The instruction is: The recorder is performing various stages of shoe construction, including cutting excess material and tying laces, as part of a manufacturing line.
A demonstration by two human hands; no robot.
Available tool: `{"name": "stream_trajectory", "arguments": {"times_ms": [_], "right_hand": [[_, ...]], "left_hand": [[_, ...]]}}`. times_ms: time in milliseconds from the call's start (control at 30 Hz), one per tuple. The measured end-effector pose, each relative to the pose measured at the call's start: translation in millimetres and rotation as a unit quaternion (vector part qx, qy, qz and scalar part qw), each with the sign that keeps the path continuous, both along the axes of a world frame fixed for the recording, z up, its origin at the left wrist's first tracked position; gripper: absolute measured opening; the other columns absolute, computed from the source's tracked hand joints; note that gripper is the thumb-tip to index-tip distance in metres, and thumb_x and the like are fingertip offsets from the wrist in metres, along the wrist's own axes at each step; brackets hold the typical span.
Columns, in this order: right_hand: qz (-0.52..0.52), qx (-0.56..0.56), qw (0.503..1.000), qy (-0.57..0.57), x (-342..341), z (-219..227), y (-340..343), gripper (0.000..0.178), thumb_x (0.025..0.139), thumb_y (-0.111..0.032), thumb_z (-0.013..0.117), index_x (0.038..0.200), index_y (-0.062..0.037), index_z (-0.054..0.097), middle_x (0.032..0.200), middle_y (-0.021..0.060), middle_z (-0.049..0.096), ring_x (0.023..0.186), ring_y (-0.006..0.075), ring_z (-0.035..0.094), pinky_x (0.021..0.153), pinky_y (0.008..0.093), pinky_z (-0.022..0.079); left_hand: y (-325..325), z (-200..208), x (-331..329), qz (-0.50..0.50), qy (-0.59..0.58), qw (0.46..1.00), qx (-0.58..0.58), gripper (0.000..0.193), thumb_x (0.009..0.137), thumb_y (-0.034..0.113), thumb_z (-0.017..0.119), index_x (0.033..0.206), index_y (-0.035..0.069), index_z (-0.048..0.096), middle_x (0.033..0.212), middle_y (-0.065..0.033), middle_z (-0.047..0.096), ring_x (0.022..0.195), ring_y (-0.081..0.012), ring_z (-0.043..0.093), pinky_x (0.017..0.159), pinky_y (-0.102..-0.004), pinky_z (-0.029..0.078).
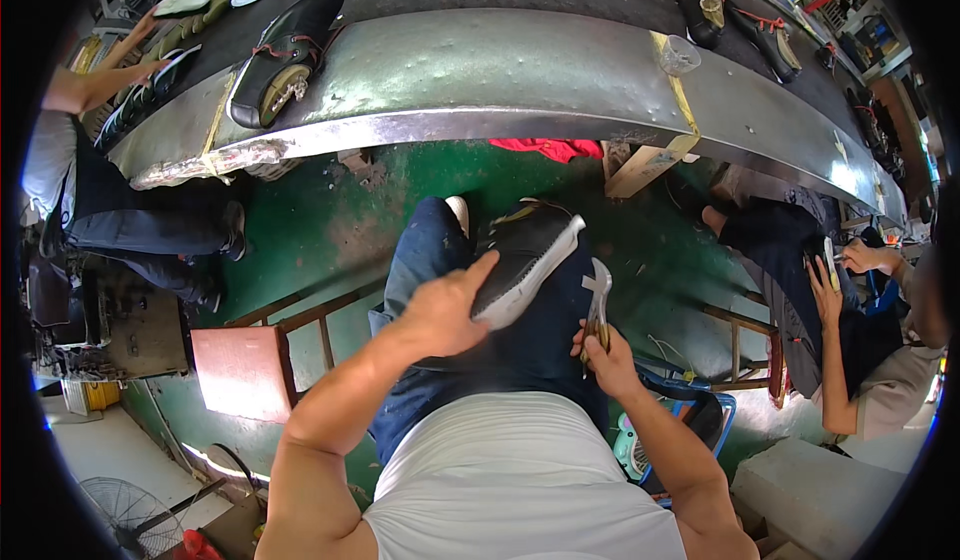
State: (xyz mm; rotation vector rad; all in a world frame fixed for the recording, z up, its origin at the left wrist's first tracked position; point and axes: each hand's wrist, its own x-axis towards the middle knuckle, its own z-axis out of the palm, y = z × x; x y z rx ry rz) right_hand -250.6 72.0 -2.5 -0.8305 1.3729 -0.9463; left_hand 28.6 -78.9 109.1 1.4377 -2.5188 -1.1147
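A dark shoe (pixel 512 252) with a pale grey-white rim lies across my thighs, its length slanting up to the right. My left hand (pixel 452 305) grips it by its near left end, thumb and fingers round the edge. To the right, my right hand (pixel 606 353) is closed around the handles of a pair of pliers (pixel 599 305). The metal head of the pliers points away from me and curves at the tip, beside the shoe but apart from it. A small pale piece shows at the head; I cannot tell whether it is part of the tool.
A metal-edged bench (pixel 480 70) runs across in front, bearing a dark laced shoe (pixel 285 60) and more shoes at right. Co-workers sit at left and right, the right one's hands (pixel 835 280) on a shoe. A stool (pixel 240 372) stands left; a fan (pixel 125 520) is lower left.
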Motion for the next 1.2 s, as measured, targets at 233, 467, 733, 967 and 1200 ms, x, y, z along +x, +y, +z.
{"name": "stream_trajectory", "arguments": {"times_ms": [233, 467, 733, 967, 1200], "right_hand": [[-0.023, -0.071, 0.995, -0.068, 0, -16, 13, 0.044, 0.100, -0.016, 0.057, 0.138, 0.0011, 0.046, 0.110, 0.0061, 0.061, 0.092, 0.0136, 0.061, 0.075, 0.0258, 0.049], [-0.027, 0.009, 1.000, -0.008, -2, -1, 3, 0.035, 0.102, -0.018, 0.055, 0.132, -0.0009, 0.052, 0.101, 0.0041, 0.065, 0.081, 0.0119, 0.061, 0.067, 0.0248, 0.047], [0.223, -0.035, 0.945, 0.234, -9, 72, -33, 0.038, 0.094, -0.015, 0.061, 0.128, 0.0020, 0.055, 0.098, 0.0151, 0.067, 0.087, 0.0231, 0.066, 0.078, 0.0343, 0.052], [0.273, -0.192, 0.882, 0.333, -12, 66, -60, 0.054, 0.093, -0.017, 0.061, 0.139, 0.0075, 0.047, 0.123, 0.0291, 0.061, 0.110, 0.0417, 0.063, 0.093, 0.0432, 0.049], [0.504, 0.085, 0.774, 0.372, -8, 150, -145, 0.032, 0.094, -0.026, 0.061, 0.104, 0.0038, 0.059, 0.090, 0.0242, 0.067, 0.086, 0.0414, 0.066, 0.075, 0.0473, 0.051]], "left_hand": [[-51, 108, -10, -0.127, 0.179, 0.958, -0.186, 0.081, 0.066, 0.007, 0.083, 0.136, 0.003, 0.045, 0.103, -0.0192, 0.070, 0.091, -0.0370, 0.068, 0.080, -0.0429, 0.054], [-98, 32, -61, 0.021, 0.205, 0.971, 0.117, 0.072, 0.068, 0.029, 0.091, 0.124, -0.003, 0.059, 0.113, -0.0203, 0.068, 0.099, -0.0237, 0.067, 0.088, -0.0350, 0.052], [-7, -82, -40, 0.133, 0.165, 0.977, 0.018, 0.073, 0.084, 0.028, 0.076, 0.144, -0.002, 0.048, 0.112, -0.0251, 0.069, 0.106, -0.0353, 0.068, 0.095, -0.0378, 0.052], [10, -75, -41, 0.124, 0.114, 0.981, -0.093, 0.023, 0.096, 0.018, 0.055, 0.105, -0.002, 0.062, 0.076, -0.0229, 0.067, 0.073, -0.0417, 0.068, 0.069, -0.0497, 0.055], [20, -62, -53, 0.088, 0.077, 0.981, -0.153, 0.029, 0.100, 0.024, 0.053, 0.106, 0.000, 0.067, 0.076, -0.0219, 0.068, 0.074, -0.0426, 0.067, 0.068, -0.0472, 0.055]]}}
